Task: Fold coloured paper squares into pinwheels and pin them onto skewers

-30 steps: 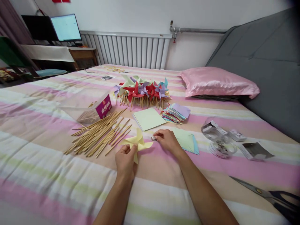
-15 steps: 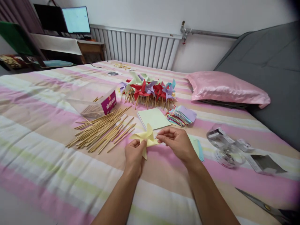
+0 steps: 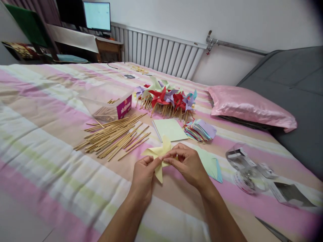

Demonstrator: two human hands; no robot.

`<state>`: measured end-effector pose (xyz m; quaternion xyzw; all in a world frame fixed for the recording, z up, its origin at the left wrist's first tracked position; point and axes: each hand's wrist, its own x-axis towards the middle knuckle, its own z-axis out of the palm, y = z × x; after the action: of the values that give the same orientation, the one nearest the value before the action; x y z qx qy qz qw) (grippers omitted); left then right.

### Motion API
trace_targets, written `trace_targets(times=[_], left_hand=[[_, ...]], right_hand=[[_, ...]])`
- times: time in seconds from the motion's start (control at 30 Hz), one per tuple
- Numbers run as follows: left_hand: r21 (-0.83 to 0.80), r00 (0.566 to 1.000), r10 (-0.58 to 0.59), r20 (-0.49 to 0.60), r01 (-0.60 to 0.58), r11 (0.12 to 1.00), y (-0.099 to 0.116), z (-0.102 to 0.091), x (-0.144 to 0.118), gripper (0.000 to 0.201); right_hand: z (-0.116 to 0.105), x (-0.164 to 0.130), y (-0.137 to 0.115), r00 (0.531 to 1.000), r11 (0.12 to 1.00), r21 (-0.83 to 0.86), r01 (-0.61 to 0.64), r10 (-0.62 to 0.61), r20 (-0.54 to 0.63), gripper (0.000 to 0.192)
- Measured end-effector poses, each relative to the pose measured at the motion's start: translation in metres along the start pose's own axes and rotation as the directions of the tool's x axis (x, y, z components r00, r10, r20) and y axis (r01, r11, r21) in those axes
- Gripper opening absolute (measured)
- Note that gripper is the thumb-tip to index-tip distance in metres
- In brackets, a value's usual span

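Note:
A pale yellow paper pinwheel (image 3: pixel 159 152) with its blades folded is held above the bed. My left hand (image 3: pixel 145 171) is closed on it, the thumb pressing near the middle. My right hand (image 3: pixel 185 161) pinches at the pinwheel's centre; whatever sits between those fingertips is too small and covered to make out. Just beyond the hands lies a pale green square paper pad (image 3: pixel 169 130). By the right wrist are loose light green and blue paper sheets (image 3: pixel 209 164). To the left, many thin wooden sticks (image 3: pixel 113 137) lie in a loose pile.
Finished pinwheels (image 3: pixel 166 97) on sticks stand bunched behind the pad. A clear plastic box (image 3: pixel 106 101) holds more sticks. Coloured paper squares (image 3: pixel 200 130) are stacked at right. Further right sit a clear round container (image 3: pixel 248 181) of small metal pieces, opened small boxes (image 3: pixel 292 195) and scissors (image 3: pixel 271 228).
My right hand has moved left, from the pinwheel's right side to its centre, meeting the left thumb. The camera view has tilted and shifted slightly.

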<state>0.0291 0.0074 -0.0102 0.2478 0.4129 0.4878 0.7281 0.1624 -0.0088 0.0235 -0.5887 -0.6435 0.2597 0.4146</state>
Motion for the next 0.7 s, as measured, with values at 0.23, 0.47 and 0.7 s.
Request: trace_targets(times=[0.23,0.47,0.7], left_hand=[[0.038,0.998,0.042,-0.047,-0.040,0.998,0.0014,-0.0013,-0.0045,0.028],[0.148,0.983,0.161,-0.092,-0.146,0.978,0.0029,0.0002,-0.0067,0.023],[0.216,0.966,0.251,-0.069,-0.231,0.949,0.0041,-0.0019,-0.0054,0.018]], right_hand=[[0.0003,-0.0007,-0.0041,0.999,0.999,-0.013,0.039,-0.038,0.012,0.009],[0.0032,-0.0008,-0.0037,0.999,0.998,0.044,0.039,-0.039,0.007,0.013],[0.0044,-0.0007,-0.0029,1.000,0.994,0.108,-0.022,0.020,0.020,0.015]])
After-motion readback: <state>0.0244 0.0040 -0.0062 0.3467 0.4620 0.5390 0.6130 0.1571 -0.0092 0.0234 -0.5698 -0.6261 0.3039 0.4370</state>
